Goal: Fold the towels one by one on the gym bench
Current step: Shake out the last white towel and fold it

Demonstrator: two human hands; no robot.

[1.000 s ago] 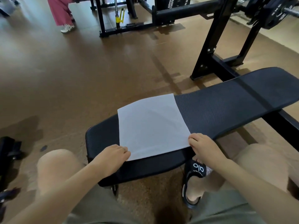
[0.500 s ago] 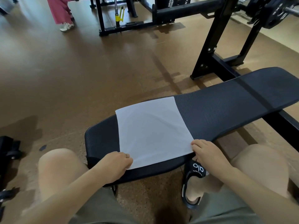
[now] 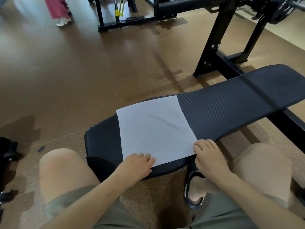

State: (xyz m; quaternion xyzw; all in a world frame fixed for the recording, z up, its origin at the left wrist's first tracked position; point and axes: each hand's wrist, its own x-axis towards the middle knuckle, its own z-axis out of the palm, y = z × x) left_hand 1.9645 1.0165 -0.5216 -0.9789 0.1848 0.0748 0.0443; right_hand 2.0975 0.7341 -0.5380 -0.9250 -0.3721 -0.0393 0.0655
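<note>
A light grey towel [image 3: 153,128] lies flat as a rough square on the near end of the black gym bench [image 3: 231,106]. My left hand [image 3: 137,166] rests on the towel's near left corner, fingers curled over its edge. At the near right corner my right hand [image 3: 208,154] holds the towel's edge with bent fingers. Whether either thumb is under the cloth is hidden.
My bare knees flank the bench end, with a black sandal [image 3: 193,187] under it. A black rack frame [image 3: 219,42] stands behind the bench. Another person's legs in pink trousers [image 3: 56,7] are far left. Dark equipment [image 3: 6,156] sits at the left edge.
The towel has slid a little toward me on the bench. Both hands stayed at its near corners, the left one now further onto the cloth.
</note>
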